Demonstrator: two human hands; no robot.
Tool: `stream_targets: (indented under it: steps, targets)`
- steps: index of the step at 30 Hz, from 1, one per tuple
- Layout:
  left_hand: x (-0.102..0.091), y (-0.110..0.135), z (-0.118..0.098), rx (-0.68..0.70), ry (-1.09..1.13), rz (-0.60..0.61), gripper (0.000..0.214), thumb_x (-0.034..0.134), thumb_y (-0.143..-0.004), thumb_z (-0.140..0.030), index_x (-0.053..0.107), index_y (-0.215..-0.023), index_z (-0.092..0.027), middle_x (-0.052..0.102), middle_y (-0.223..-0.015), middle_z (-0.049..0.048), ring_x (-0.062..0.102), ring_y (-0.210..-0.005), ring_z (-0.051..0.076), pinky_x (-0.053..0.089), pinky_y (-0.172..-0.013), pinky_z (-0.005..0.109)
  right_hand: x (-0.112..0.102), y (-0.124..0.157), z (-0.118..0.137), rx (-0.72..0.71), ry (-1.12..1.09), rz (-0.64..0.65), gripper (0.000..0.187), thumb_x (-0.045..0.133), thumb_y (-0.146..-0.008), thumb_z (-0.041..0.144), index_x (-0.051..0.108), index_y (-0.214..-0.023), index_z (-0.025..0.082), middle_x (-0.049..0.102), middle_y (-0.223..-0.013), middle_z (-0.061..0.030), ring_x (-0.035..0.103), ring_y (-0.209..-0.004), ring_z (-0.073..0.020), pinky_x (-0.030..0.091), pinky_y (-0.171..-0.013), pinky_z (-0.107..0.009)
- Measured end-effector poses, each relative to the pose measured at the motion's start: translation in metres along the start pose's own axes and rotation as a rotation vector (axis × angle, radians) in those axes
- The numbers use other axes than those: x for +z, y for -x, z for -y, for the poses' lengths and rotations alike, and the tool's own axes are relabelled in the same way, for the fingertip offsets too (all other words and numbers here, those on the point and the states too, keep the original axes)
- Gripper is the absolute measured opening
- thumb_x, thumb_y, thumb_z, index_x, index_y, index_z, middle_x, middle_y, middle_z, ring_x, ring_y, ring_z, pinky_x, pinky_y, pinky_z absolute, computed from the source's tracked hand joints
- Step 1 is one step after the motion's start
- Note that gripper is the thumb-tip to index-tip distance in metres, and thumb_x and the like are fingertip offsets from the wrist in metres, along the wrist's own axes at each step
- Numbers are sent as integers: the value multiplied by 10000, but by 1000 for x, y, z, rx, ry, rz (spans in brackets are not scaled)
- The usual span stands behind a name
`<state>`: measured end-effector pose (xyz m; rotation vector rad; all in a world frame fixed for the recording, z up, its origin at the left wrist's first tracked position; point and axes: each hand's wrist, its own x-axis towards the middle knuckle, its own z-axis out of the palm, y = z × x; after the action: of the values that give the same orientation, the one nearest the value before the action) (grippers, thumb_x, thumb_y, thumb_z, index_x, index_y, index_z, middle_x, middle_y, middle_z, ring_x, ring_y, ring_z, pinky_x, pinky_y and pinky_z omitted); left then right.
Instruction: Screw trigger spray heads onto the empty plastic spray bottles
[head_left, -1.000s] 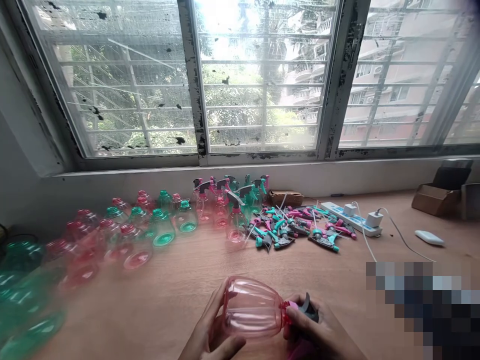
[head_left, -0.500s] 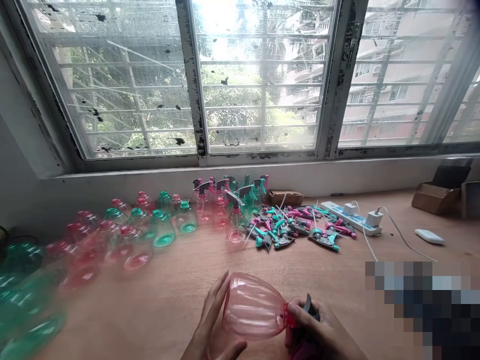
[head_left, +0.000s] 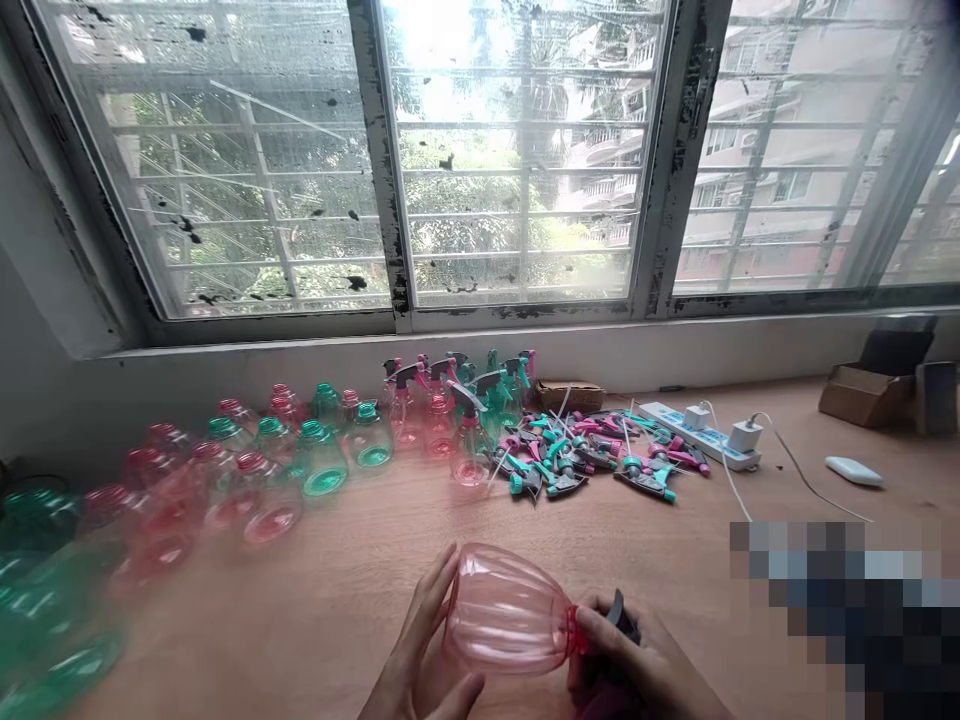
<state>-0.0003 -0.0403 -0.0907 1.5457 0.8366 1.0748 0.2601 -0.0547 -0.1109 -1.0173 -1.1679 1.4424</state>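
Observation:
A clear pink ribbed bottle (head_left: pixel 506 612) lies on its side between my hands, low over the wooden table (head_left: pixel 360 590). My left hand (head_left: pixel 424 660) cups the bottle's body, fingers wrapped round its base and thumb below. My right hand (head_left: pixel 637 665) is closed round the neck end, gripping a pink and grey spray trigger head (head_left: pixel 616 612) that sits on the bottle's neck. A heap of loose trigger heads (head_left: pixel 592 455), pink and teal, lies further back at the middle.
Several capless pink and teal bottles (head_left: pixel 255 470) crowd the left of the table. A few bottles with triggers fitted (head_left: pixel 457 410) stand near the wall. A white power strip (head_left: pixel 701 435) with cable, a white remote-like object (head_left: pixel 855 470) and cardboard boxes (head_left: pixel 874 385) sit at the right.
The bottle has tipped slightly, its base rising and turning toward the window. My right hand has shifted its grip on the trigger head at the neck; both hands stay in place.

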Motion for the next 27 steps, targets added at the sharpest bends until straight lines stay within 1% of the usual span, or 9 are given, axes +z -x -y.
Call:
stream_targets:
  steps: [3, 7, 10, 14, 16, 20, 22, 24, 27]
  targets:
    - [2, 1, 1, -10, 53, 40, 679, 675, -890, -451, 386, -1503, -410, 321, -1667, -14, 256, -1539, 312, 168, -1271, 488, 0, 0, 1, -1, -3, 13, 476, 646, -859, 611, 652, -776, 142, 763, -607, -55, 702, -553, -194, 490, -546, -285]
    - [0, 0, 1, -43, 134, 89, 845, 725, -837, -489, 291, -1551, -366, 341, -1659, 51, 280, -1527, 330, 212, -1260, 499, 2, 1, 3, -1, 40, 25, 474, 649, -854, 615, 644, -773, 147, 750, -607, -50, 690, -558, -191, 476, -544, -285]
    - [-2, -1, -1, -65, 120, 88, 821, 712, -849, -483, 303, -1549, -355, 363, -1650, 61, 292, -1522, 338, 242, -1252, 508, 2, 2, 6, 3, 65, 32, 474, 645, -849, 625, 634, -775, 157, 746, -612, -46, 681, -562, -191, 474, -552, -290]
    - [0, 0, -1, 26, -75, -11, 668, 658, -896, -457, 400, -1507, -376, 284, -1682, -7, 162, -1560, 326, 97, -1273, 501, 2, 1, 7, -23, 79, 60, 469, 582, -889, 628, 627, -792, 172, 744, -636, -43, 690, -593, -207, 487, -573, -306]
    - [1, 1, 2, 42, -111, -26, 686, 650, -894, -478, 379, -1517, -381, 258, -1689, -17, 154, -1562, 326, 70, -1273, 501, 1, 1, 8, -28, 76, 62, 462, 562, -903, 625, 620, -797, 179, 746, -645, -44, 700, -612, -216, 491, -580, -310]
    - [0, 1, 7, -36, -36, 15, 1025, 766, -766, -547, 189, -1585, -332, 340, -1658, 76, 245, -1533, 370, 133, -1267, 522, 3, 2, 6, -5, 84, 54, 468, 591, -883, 634, 628, -800, 175, 744, -650, -47, 674, -594, -199, 464, -555, -295]
    - [-1, -1, 8, -69, 27, 21, 1161, 798, -714, -577, 101, -1599, -297, 400, -1622, 121, 330, -1499, 389, 200, -1254, 530, 4, 3, 6, 6, 87, 53, 481, 616, -857, 652, 631, -797, 176, 738, -649, -44, 655, -586, -187, 451, -543, -284]
    - [-2, -3, 6, -92, 84, 36, 1202, 804, -703, -585, 65, -1601, -283, 445, -1589, 141, 433, -1441, 395, 284, -1228, 534, 6, 4, 7, 4, 44, 55, 488, 647, -830, 664, 641, -838, 175, 739, -659, -40, 657, -603, -185, 471, -563, -286]
    - [-2, -5, 4, -107, 121, 23, 1116, 803, -724, -559, 157, -1592, -285, 500, -1543, 144, 481, -1405, 400, 352, -1195, 530, 9, 5, 10, 6, -89, 47, 506, 668, -810, 674, 636, -937, 185, 758, -709, -35, 707, -674, -208, 531, -647, -323]
